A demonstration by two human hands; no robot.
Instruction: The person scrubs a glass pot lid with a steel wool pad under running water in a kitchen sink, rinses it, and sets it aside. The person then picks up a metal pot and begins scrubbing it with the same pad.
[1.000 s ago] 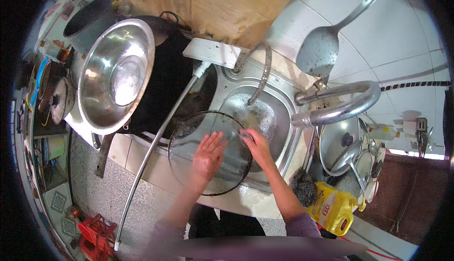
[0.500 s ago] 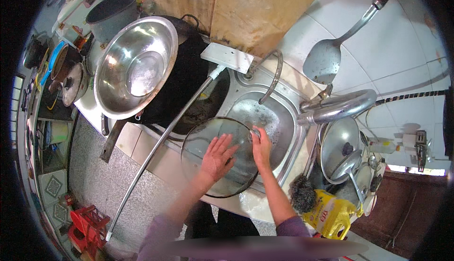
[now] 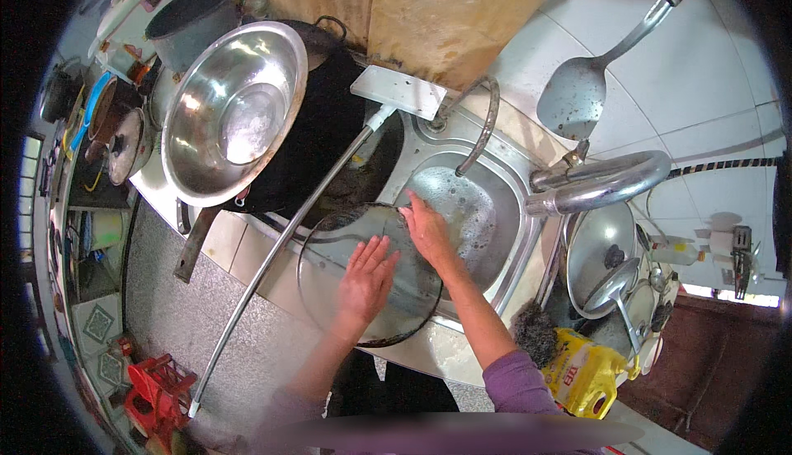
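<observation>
A large round glass lid (image 3: pixel 396 311) with a dark rim is held tilted over the near edge of the sink. My right hand (image 3: pixel 427 231) is closed at the lid's far right side; whether it grips the rim or a knob is hidden behind the fingers. Against the glass rests my left hand (image 3: pixel 365 283), flat with its fingers stretched out. Beyond the lid lies the steel sink basin (image 3: pixel 493 265), wet and holding some water with bubbles. A bent hose (image 3: pixel 483 137) reaches into it, and a thick metal faucet (image 3: pixel 602 184) juts in from the right.
Left of the sink, a large steel bowl (image 3: pixel 177 154) sits beside a long-handled white-headed tool (image 3: pixel 285 236) leaning across the counter. A spatula (image 3: pixel 577 96) hangs on the wall. To the right are another lid (image 3: pixel 590 240), a ladle (image 3: pixel 615 290), a dark scrubber (image 3: pixel 536 333) and a yellow jug (image 3: pixel 582 368).
The lid has shifted slightly left. My right hand has moved left and up along it, while my left hand has slid a little left and down on the glass.
</observation>
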